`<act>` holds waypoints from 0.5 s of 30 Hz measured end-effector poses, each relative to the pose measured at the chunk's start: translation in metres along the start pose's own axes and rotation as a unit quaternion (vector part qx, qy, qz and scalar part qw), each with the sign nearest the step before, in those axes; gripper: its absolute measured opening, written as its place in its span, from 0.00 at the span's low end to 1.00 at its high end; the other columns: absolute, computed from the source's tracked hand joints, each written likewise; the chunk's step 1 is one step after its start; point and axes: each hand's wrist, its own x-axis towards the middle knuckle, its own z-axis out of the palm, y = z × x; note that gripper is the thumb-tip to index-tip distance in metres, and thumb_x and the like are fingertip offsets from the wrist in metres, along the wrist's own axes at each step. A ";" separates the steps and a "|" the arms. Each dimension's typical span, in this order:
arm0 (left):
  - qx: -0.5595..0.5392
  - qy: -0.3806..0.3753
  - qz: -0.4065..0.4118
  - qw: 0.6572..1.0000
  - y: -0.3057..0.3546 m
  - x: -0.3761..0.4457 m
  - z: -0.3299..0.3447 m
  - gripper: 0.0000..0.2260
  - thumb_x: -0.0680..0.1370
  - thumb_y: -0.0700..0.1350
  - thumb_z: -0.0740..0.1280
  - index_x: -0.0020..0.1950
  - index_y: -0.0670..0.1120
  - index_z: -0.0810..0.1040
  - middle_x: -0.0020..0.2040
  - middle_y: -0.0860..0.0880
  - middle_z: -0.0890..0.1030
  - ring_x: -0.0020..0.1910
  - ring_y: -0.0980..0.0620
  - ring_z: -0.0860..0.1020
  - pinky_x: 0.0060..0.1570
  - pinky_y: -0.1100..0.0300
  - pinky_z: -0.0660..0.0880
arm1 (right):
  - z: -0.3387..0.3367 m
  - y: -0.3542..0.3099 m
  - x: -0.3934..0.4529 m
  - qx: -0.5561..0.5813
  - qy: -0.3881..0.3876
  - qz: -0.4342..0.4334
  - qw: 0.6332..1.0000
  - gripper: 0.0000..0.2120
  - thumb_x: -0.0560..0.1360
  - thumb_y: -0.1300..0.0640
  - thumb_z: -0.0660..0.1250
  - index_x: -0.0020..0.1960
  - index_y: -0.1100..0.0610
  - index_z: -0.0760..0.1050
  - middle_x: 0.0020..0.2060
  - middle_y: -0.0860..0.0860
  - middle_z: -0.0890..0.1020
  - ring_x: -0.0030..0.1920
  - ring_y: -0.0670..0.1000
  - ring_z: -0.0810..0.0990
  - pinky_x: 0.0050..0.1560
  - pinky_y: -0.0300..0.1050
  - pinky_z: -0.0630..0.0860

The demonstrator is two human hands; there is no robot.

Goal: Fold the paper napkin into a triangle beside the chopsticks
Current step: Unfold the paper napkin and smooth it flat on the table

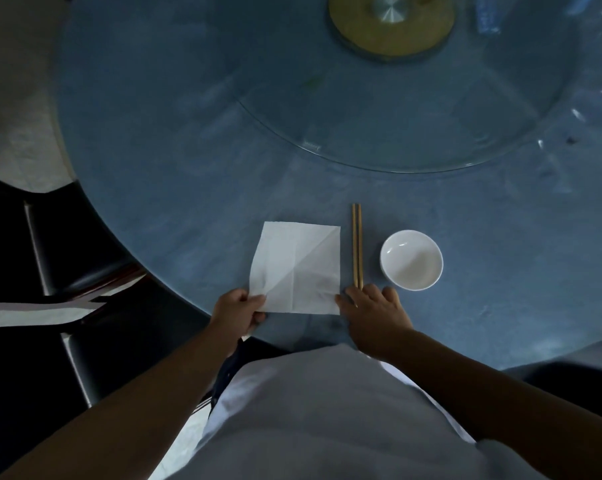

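A white paper napkin [298, 266] lies unfolded as a square on the blue table, with a diagonal crease and a vertical crease showing. A pair of wooden chopsticks [357, 245] lies just right of it, pointing away from me. My left hand [239, 310] pinches the napkin's near left corner and lifts it slightly. My right hand [370, 308] rests with fingers spread at the napkin's near right corner, its fingertips touching the paper's edge and covering the chopsticks' near ends.
A small white bowl [411, 259] stands right of the chopsticks. A glass turntable [310, 147] with a wooden hub [391, 26] fills the far table. The round table's edge [175, 289] curves by my left hand. Dark chairs [74, 258] stand at the left.
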 end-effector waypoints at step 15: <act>-0.047 -0.114 0.012 0.992 0.042 0.023 -0.015 0.06 0.77 0.46 0.66 0.50 0.45 0.79 0.47 0.44 0.85 0.45 0.45 0.84 0.39 0.56 0.77 | 0.000 -0.002 0.007 0.006 0.011 0.025 1.000 0.14 0.69 0.54 0.62 0.54 0.48 0.73 0.51 0.49 0.77 0.49 0.56 0.74 0.47 0.52 0.66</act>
